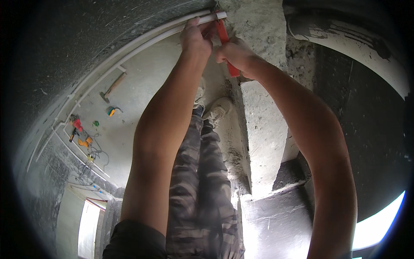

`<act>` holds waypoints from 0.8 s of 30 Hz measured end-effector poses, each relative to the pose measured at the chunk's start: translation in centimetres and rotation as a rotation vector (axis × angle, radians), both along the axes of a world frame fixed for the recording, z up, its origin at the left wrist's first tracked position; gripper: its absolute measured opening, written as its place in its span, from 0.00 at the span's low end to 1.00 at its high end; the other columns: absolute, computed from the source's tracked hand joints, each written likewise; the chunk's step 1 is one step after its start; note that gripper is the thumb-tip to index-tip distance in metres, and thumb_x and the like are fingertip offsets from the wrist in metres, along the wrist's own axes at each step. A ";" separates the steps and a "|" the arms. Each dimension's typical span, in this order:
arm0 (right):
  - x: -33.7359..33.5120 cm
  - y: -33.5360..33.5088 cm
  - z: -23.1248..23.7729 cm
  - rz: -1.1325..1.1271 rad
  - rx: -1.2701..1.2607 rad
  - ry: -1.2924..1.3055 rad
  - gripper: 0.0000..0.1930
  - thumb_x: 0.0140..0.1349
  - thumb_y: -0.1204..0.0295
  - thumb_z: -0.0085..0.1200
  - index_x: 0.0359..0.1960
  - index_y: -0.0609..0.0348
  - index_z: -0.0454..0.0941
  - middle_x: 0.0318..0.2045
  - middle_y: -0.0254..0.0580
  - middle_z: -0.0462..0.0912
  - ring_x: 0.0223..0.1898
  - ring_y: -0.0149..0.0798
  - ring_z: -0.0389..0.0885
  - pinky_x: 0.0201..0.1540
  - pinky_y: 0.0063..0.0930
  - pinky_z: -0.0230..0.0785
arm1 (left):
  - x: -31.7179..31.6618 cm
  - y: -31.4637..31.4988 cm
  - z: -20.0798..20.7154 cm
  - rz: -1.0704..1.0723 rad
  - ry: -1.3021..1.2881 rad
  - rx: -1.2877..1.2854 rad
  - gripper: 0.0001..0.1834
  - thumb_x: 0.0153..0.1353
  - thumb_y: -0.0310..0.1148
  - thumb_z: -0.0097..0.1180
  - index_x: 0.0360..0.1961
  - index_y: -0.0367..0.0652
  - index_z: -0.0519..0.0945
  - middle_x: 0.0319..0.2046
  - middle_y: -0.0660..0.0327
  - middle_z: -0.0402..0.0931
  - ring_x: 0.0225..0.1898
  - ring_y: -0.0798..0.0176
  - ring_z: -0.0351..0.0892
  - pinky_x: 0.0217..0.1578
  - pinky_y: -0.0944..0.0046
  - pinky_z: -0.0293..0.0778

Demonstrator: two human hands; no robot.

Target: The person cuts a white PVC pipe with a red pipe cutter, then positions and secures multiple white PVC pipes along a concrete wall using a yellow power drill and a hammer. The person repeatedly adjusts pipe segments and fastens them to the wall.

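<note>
Pipe [211,18] and red tool [222,32] meet between two bare hands

Nearest, the forearms [157,129] stretch away over camouflage trousers [202,172] and pale shoes [219,111]. Past them, the right hand [238,55] is closed round the lower part of the tool. The left hand [196,41] is curled at the pipe, thumb against it; whether its hidden fingers touch the tool too, I cannot tell. The pipe lies along the dark wall [108,26] beside a second pipe [181,19], and the tool's head is at it just short of its end, next to the concrete [264,129].

As I judge it, the long run along the wall is in place and this end is what is left: it juts past the tool, joined to nothing visible. Whether the tool bites into it is too small to tell.

Farther off, the floor [146,82] holds a hammer [115,86], some orange tools [85,142] and tangled cables [100,151], with a bright opening [88,224] beyond. No brand, label or writing can be read anywhere
</note>
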State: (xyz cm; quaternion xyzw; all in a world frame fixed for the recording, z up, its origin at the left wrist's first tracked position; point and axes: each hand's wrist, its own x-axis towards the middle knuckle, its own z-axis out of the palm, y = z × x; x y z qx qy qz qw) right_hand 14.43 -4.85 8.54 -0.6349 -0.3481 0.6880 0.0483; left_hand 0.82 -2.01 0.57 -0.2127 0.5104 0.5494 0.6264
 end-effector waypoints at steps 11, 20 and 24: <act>-0.4 -0.9 3.8 0.148 0.158 -0.153 0.19 0.42 0.70 0.65 0.37 0.68 0.79 0.34 0.60 0.85 0.37 0.55 0.87 0.39 0.43 0.78 | -0.5 -0.9 3.2 0.025 0.026 0.042 0.17 0.72 0.31 0.51 0.56 0.30 0.71 0.46 0.39 0.81 0.44 0.45 0.84 0.47 0.52 0.85; 0.1 -4.6 2.7 0.023 0.147 -0.150 0.36 0.47 0.69 0.67 0.61 0.66 0.72 0.50 0.63 0.83 0.54 0.59 0.83 0.57 0.47 0.74 | 0.3 -3.5 9.8 0.012 0.083 0.186 0.20 0.71 0.30 0.48 0.58 0.25 0.72 0.54 0.36 0.79 0.55 0.40 0.81 0.60 0.46 0.80; 2.1 -6.7 -1.0 0.607 0.621 -0.456 0.30 0.56 0.70 0.64 0.61 0.65 0.72 0.59 0.64 0.77 0.60 0.56 0.80 0.59 0.47 0.74 | 0.8 -4.2 10.5 -0.081 0.089 0.204 0.17 0.73 0.34 0.45 0.55 0.34 0.78 0.48 0.46 0.84 0.52 0.51 0.85 0.56 0.52 0.82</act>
